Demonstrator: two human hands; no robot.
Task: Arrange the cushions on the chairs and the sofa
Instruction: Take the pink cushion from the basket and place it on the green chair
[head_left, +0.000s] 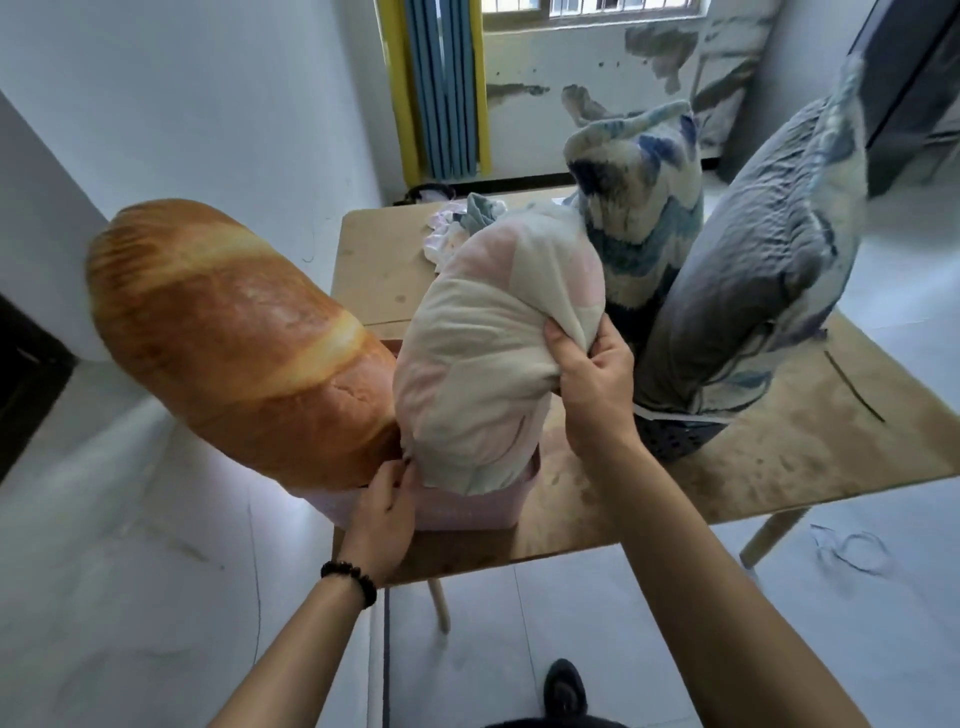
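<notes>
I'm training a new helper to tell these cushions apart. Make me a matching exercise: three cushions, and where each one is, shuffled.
1. bread-print cushion
2. pink-and-cream cushion
3. grey cushion

A. in the dark basket, far right
B. gripped by the right hand
C. leaning left from the pink basket

Pairs: 1-C, 2-B, 3-A

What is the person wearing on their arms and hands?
Both arms are bare: no sleeves in view, no gloves. The left hand has a bracelet of dark round beads at its wrist. The right hand and its wrist wear nothing.
</notes>
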